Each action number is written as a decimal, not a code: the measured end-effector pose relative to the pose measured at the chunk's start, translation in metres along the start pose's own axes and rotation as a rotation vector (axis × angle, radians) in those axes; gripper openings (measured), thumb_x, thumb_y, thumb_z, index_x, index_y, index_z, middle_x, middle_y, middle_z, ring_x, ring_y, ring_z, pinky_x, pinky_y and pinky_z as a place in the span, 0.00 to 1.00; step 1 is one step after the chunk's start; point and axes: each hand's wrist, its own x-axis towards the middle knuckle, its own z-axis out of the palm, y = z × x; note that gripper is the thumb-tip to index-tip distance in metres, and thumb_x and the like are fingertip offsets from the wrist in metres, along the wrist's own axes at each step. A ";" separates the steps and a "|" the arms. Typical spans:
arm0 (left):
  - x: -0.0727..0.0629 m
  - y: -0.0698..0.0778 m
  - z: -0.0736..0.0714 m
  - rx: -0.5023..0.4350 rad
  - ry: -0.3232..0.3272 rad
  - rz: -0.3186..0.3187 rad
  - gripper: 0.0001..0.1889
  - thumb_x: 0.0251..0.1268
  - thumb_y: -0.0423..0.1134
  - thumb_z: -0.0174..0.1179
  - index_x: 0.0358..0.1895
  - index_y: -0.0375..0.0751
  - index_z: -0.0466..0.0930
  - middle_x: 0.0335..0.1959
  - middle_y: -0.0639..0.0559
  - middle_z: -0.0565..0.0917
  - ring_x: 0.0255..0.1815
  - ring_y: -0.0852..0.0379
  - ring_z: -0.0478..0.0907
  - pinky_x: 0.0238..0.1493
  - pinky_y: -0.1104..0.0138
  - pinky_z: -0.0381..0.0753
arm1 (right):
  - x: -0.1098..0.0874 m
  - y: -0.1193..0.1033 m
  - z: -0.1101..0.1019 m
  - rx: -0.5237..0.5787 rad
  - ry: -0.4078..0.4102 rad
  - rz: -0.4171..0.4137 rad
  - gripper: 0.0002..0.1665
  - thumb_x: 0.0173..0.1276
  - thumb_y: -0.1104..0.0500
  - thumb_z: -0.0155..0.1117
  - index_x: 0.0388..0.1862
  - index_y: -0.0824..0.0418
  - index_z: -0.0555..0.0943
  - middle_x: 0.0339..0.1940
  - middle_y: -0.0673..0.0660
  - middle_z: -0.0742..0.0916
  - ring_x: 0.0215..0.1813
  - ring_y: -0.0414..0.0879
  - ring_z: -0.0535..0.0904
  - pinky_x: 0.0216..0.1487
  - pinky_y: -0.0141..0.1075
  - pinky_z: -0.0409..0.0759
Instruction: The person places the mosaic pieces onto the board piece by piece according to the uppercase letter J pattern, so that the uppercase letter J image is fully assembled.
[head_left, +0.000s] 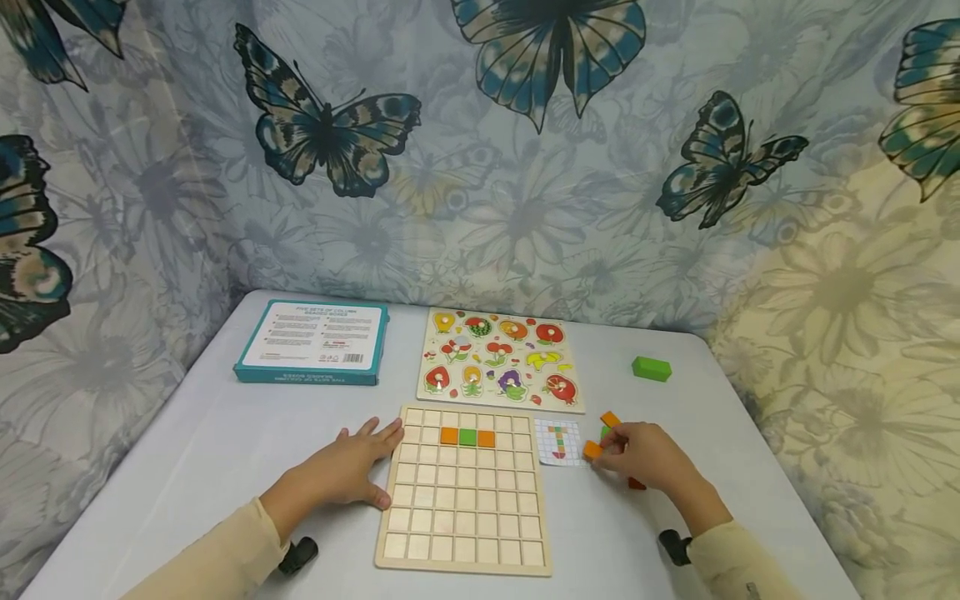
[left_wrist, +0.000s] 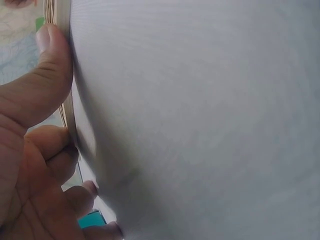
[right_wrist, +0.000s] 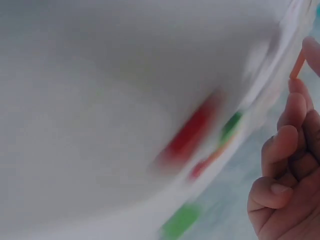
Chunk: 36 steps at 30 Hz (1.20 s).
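My right hand (head_left: 651, 457) pinches an orange square tile (head_left: 592, 451) between thumb and fingertip, just right of a small pattern card (head_left: 550, 429). The same tile shows edge-on in the right wrist view. Close around this hand lie another orange tile (head_left: 611, 419), a partly covered green tile (head_left: 604, 432) and a red piece (head_left: 637, 483). My left hand (head_left: 341, 467) rests with spread fingers against the left edge of a wooden grid board (head_left: 463, 572). Near the board's top, a green tile (head_left: 467, 437) sits between two orange tiles (head_left: 448, 436) in one row.
Behind the grid board lies a fruit puzzle board (head_left: 480, 400). A teal and white box (head_left: 311, 343) lies flat at the back left. Toward the back right is a green block (head_left: 652, 368). A butterfly-patterned cloth (head_left: 517, 250) hangs around the white table (head_left: 225, 450).
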 end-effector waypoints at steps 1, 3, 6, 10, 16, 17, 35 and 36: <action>0.000 0.000 0.000 -0.001 0.000 -0.001 0.57 0.36 0.56 0.76 0.76 0.44 0.60 0.77 0.55 0.56 0.77 0.40 0.45 0.68 0.35 0.46 | 0.002 -0.011 0.003 0.003 0.002 -0.029 0.14 0.51 0.51 0.79 0.31 0.54 0.83 0.22 0.48 0.78 0.27 0.43 0.71 0.26 0.35 0.69; -0.001 -0.001 0.000 -0.001 0.001 -0.002 0.57 0.36 0.56 0.76 0.76 0.44 0.60 0.77 0.55 0.56 0.77 0.40 0.45 0.68 0.35 0.46 | 0.006 -0.035 0.011 0.002 -0.001 -0.098 0.14 0.51 0.50 0.79 0.30 0.52 0.83 0.21 0.46 0.77 0.27 0.41 0.71 0.26 0.34 0.68; -0.001 -0.001 0.001 0.000 0.005 0.001 0.57 0.37 0.56 0.76 0.76 0.44 0.60 0.77 0.55 0.56 0.77 0.40 0.45 0.68 0.35 0.46 | 0.012 -0.072 0.024 0.014 -0.042 -0.205 0.14 0.51 0.48 0.79 0.28 0.50 0.82 0.20 0.45 0.77 0.26 0.40 0.71 0.26 0.33 0.68; -0.001 -0.002 0.000 -0.005 0.011 0.004 0.57 0.37 0.56 0.76 0.76 0.44 0.60 0.77 0.55 0.56 0.77 0.40 0.45 0.68 0.35 0.46 | 0.021 -0.114 0.043 -0.005 -0.103 -0.339 0.14 0.53 0.48 0.78 0.28 0.50 0.81 0.20 0.43 0.77 0.27 0.38 0.72 0.29 0.33 0.71; -0.002 -0.002 -0.001 -0.005 0.008 0.009 0.56 0.37 0.56 0.76 0.76 0.44 0.60 0.77 0.54 0.56 0.77 0.40 0.46 0.68 0.35 0.47 | 0.030 -0.145 0.062 -0.082 -0.129 -0.428 0.11 0.55 0.49 0.76 0.30 0.50 0.82 0.22 0.40 0.78 0.26 0.37 0.72 0.30 0.32 0.73; -0.002 -0.001 -0.001 -0.007 0.008 0.011 0.56 0.37 0.56 0.76 0.76 0.43 0.60 0.77 0.54 0.56 0.77 0.40 0.46 0.68 0.35 0.47 | 0.031 -0.148 0.064 -0.096 -0.130 -0.429 0.11 0.55 0.48 0.76 0.29 0.50 0.82 0.22 0.40 0.77 0.26 0.36 0.72 0.30 0.32 0.73; -0.001 -0.002 -0.001 -0.002 0.011 0.003 0.57 0.37 0.56 0.76 0.76 0.44 0.60 0.77 0.55 0.57 0.77 0.40 0.46 0.68 0.35 0.47 | 0.038 -0.153 0.065 -0.135 -0.104 -0.467 0.09 0.56 0.48 0.77 0.27 0.47 0.83 0.21 0.39 0.77 0.25 0.37 0.71 0.29 0.32 0.72; -0.001 -0.002 -0.001 -0.005 0.012 0.005 0.56 0.37 0.56 0.76 0.76 0.44 0.60 0.77 0.55 0.57 0.77 0.40 0.46 0.68 0.35 0.47 | 0.037 -0.152 0.064 -0.134 -0.103 -0.465 0.10 0.56 0.48 0.76 0.28 0.48 0.84 0.22 0.39 0.77 0.26 0.37 0.71 0.29 0.32 0.73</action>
